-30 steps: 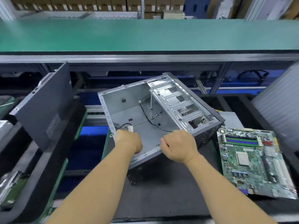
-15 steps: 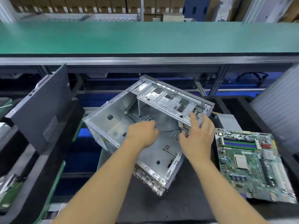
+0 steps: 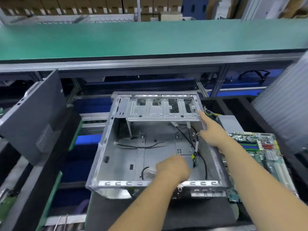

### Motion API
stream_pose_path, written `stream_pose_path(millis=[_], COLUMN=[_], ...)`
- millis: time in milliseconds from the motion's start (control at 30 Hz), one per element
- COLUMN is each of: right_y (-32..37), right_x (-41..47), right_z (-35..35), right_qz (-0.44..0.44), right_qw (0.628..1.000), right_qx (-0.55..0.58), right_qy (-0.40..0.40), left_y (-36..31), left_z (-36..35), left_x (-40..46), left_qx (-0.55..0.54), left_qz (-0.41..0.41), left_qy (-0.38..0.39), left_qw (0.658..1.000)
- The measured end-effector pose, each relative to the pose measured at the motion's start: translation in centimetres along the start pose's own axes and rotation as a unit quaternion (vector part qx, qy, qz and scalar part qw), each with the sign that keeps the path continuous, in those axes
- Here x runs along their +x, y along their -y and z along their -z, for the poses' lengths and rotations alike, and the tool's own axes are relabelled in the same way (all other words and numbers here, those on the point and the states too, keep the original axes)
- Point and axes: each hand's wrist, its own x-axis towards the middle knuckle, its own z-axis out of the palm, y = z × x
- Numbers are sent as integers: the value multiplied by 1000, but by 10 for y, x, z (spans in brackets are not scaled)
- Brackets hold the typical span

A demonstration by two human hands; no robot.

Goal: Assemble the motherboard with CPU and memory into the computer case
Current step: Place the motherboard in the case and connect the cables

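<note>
The silver computer case (image 3: 146,150) lies flat on the black mat, open side up, with its drive cage (image 3: 162,108) at the far end. Loose black cables (image 3: 195,152) run over its floor. My left hand (image 3: 173,167) is inside the case near the front right, fingers curled downward beside the cables; what they hold is hidden. My right hand (image 3: 211,130) rests on the case's right wall with straight fingers, the index touching the cage's corner. The green motherboard (image 3: 261,147), with its memory sticks, lies just right of the case, partly behind my right arm.
A dark side panel (image 3: 33,117) leans upright at the left. A grey box (image 3: 230,121) with wires sits behind the motherboard. A green conveyor (image 3: 150,39) runs across the back. A ribbed grey sheet (image 3: 286,105) stands at the right. The black mat (image 3: 116,214) reaches the near edge.
The case has been turned from a tilted, skewed pose to lie flat and square with its opening upward. My left hand moved deeper inside; my right hand slid to the right wall.
</note>
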Motion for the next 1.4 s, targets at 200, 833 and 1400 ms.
stream_pose_path(millis=[200,833,1400], right_y=[-11,18,11], right_x=[-12,-28,18], right_z=[-27,-48,-88], right_qz=[-18,159,5], right_qw=[989,919,941], right_qx=[-124,-310,-338], right_qy=[-81,-186,23], left_y=[43,69,109], left_z=[35,24,33], left_x=[11,24,50], left_qx=[43,-49,-27], left_qz=[-66,-77,-54], left_qy=[-156,-68,-92], left_qw=[985,994,994])
